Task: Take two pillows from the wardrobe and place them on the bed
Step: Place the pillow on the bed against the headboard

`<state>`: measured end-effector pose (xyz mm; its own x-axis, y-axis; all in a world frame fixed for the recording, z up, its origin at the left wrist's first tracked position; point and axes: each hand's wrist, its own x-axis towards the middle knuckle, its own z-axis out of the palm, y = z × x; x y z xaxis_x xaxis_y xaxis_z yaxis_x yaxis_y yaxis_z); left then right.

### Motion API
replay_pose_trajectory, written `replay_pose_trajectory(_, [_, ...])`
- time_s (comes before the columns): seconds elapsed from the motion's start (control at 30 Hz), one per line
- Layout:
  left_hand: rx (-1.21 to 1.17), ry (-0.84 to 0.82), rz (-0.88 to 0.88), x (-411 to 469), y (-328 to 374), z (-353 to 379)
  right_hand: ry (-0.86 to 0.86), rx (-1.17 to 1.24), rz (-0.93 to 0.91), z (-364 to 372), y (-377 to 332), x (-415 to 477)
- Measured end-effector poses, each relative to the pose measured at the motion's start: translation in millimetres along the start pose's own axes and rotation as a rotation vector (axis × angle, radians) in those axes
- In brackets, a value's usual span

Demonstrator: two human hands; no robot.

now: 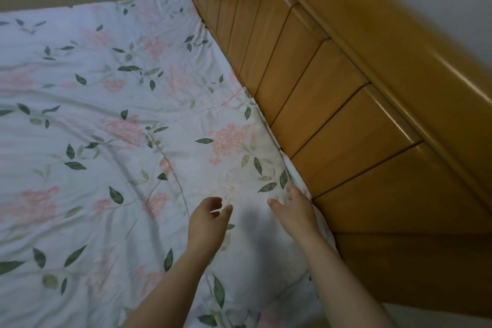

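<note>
At left the bed stretches away from its head end at right. Its smooth sheet is pale blue, softly creased and printed with pink blossoms and green leaves. Our left hand hangs over it, fingers loosely curled, holding nothing. Our right hand rests straightened fingers on the cloth's white edge, just beside the headboard, whose glossy honey-coloured wooden panels run diagonally from top centre to lower right.

Head-worn camera looks steeply down, close over the bed toward its headboard.
</note>
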<state>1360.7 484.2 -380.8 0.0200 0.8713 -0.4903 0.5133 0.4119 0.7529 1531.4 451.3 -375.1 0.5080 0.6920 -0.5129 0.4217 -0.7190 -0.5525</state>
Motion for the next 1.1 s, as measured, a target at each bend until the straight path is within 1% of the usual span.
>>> replay_pose_trajectory(0.13, [0.0,-0.003,0.093,-36,27,-24,0.052,0.144,-0.012,-26,-14,-51])
replay_pose_trajectory(0.23, [-0.002,-0.014,0.192,-65,53,-45,0.137,0.224,-0.028,-52,-27,-92])
replay_pose_trajectory(0.43, [-0.008,-0.027,0.372,-109,96,-73,0.287,0.386,-0.119,-95,-43,-158])
replay_pose_trajectory(0.53, [-0.009,-0.07,0.464,-135,116,-79,0.371,0.408,-0.161,-112,-43,-189])
replay_pose_trajectory(0.73, [-0.047,-0.134,0.592,-175,140,-89,0.455,0.451,-0.206,-135,-39,-234])
replay_pose_trajectory(0.93, [-0.056,-0.175,0.651,-198,152,-91,0.504,0.486,-0.236,-151,-30,-260])
replay_pose_trajectory(1.1, [-0.058,-0.198,0.688,-216,162,-79,0.535,0.523,-0.253,-170,-17,-276])
